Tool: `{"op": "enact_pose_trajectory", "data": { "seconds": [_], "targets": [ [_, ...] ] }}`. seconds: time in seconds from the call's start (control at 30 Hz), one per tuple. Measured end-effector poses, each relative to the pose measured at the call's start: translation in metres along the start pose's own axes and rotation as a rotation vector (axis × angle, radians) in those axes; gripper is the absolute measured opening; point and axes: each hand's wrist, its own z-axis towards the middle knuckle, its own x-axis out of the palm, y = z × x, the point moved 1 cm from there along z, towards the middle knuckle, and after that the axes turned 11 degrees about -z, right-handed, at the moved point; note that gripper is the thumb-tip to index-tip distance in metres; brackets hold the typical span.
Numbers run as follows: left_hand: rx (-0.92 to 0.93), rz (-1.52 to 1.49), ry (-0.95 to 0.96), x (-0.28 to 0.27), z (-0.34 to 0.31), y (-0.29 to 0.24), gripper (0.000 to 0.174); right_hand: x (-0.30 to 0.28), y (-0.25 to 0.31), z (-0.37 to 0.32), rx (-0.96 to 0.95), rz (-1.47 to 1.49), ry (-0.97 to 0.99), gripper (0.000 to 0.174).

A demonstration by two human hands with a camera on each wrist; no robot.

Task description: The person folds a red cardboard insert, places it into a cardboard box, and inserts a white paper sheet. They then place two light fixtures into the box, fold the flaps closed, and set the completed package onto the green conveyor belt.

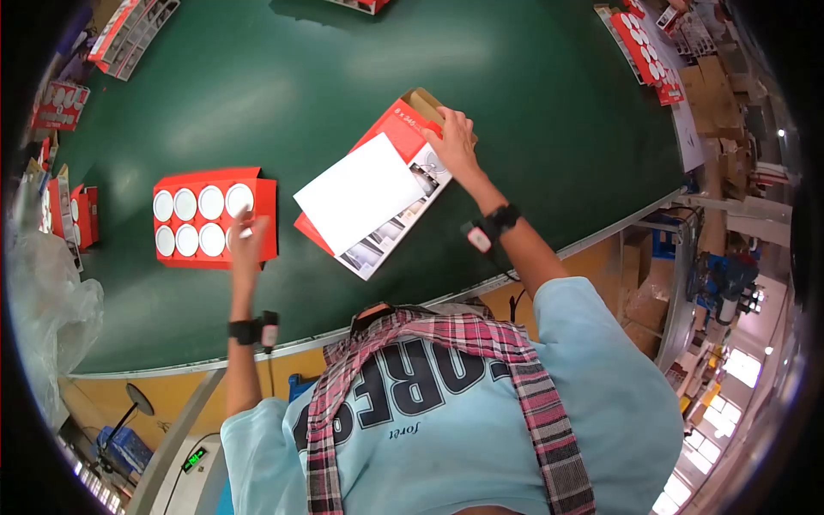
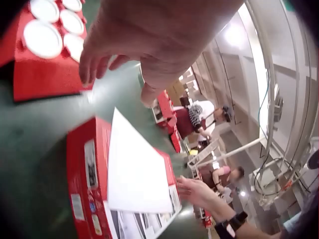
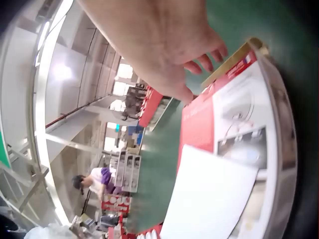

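My left hand (image 1: 247, 239), blurred, hovers over the right end of a red carton tray (image 1: 268, 202) holding rows of round white discs (image 1: 210, 202). In the left wrist view its fingers (image 2: 102, 67) hang loosely bent with nothing between them. My right hand (image 1: 455, 144) rests on the far right end of a red and white printed box (image 1: 403, 137), by its raised brown end flap (image 1: 425, 105). In the right wrist view the thumb lies at the box's edge and the loose fingers are beside the flap. A white paper sheet (image 1: 356, 193) lies across the box top.
Both lie on a green table (image 1: 343, 69). More disc trays (image 1: 648, 56) stand at the right edge, with another red carton (image 1: 133, 39) at the far left. Clear plastic wrap (image 1: 56, 300) hangs at the left edge. Other people (image 2: 199, 117) are in the background.
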Motion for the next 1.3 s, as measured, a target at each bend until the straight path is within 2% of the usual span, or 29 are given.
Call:
{"op": "enact_pose_trajectory", "data": {
  "seconds": [0.07,0.17,0.2,0.23,0.3,0.33,0.4,0.5,0.57,0.63,0.7,0.73,0.77,0.83,0.87,0.9,0.93,0.97,1.0,1.13,1.23,1.3],
  "targets": [
    [0.102,0.298,-0.014,0.054,-0.003,0.003,0.069,0.007,-0.032,0.009,0.201,0.198,0.408,0.046],
    [0.041,0.177,-0.065,0.088,0.014,0.017,0.071,0.026,-0.046,-0.002,0.323,0.527,0.582,0.039],
    [-0.028,0.068,-0.07,0.088,0.022,0.022,0.059,0.049,-0.06,-0.005,0.254,0.61,0.685,0.048],
    [-0.028,0.017,-0.039,0.088,0.028,0.022,0.054,0.015,-0.043,-0.011,0.32,0.787,0.845,0.042],
    [-0.038,-0.08,0.023,0.083,0.037,0.02,0.044,0.019,-0.047,-0.018,0.394,1.03,0.965,0.034],
    [-0.083,-0.153,0.019,0.081,0.038,0.017,0.032,0.02,-0.049,-0.024,0.388,1.018,0.958,0.033],
    [-0.087,-0.207,-0.023,0.069,0.037,0.006,0.03,0.015,-0.052,-0.032,0.378,0.998,0.927,0.033],
    [-0.038,-0.308,-0.023,0.049,0.042,0.008,0.028,-0.005,-0.028,-0.049,0.16,0.906,0.534,0.029],
    [-0.207,-0.363,-0.069,0.052,0.034,-0.015,0.028,-0.048,0.015,-0.063,0.085,0.699,0.375,0.029],
    [-0.258,-0.465,-0.12,0.047,0.039,-0.003,0.027,-0.079,0.055,-0.087,-0.121,0.47,0.301,0.033],
    [-0.294,-0.58,-0.029,0.03,0.045,0.02,0.027,-0.113,0.084,-0.105,-0.233,0.495,0.417,0.044],
    [-0.322,-0.583,-0.065,0.027,0.045,0.025,0.028,-0.125,0.091,-0.106,-0.282,0.471,0.502,0.047],
    [-0.266,-0.614,-0.017,0.022,0.045,0.035,0.027,-0.131,0.095,-0.107,-0.334,0.446,0.584,0.05],
    [-0.375,-0.502,-0.142,0.03,0.032,0.021,0.024,-0.131,0.09,-0.111,-0.47,0.452,0.524,0.056],
    [-0.349,-0.697,-0.099,0.017,0.039,0.045,0.022,-0.131,0.086,-0.114,-0.498,0.441,0.508,0.056],
    [-0.368,-0.647,-0.081,0.004,0.042,0.046,0.022,-0.124,0.1,-0.12,-0.527,0.409,0.487,0.057],
    [-0.392,-0.596,-0.067,0.005,0.04,0.04,0.023,-0.123,0.1,-0.125,-0.539,0.39,0.402,0.057],
    [-0.418,-0.546,-0.055,0.008,0.035,0.035,0.023,-0.125,0.1,-0.127,-0.534,0.416,0.407,0.057],
    [-0.482,-0.559,-0.084,0.004,0.032,0.04,0.027,-0.125,0.103,-0.129,-0.53,0.438,0.411,0.057],
    [-0.509,-0.674,-0.131,0.001,0.03,0.046,0.033,-0.122,0.109,-0.132,-0.524,0.411,0.383,0.057],
    [-0.572,-0.724,-0.109,0.009,0.024,0.027,0.027,-0.123,0.105,-0.125,-0.511,0.395,0.378,0.052],
    [-0.459,-0.641,-0.112,0.003,0.031,0.031,0.024,-0.119,0.092,-0.114,-0.441,0.483,0.469,0.041]
  ]
}}
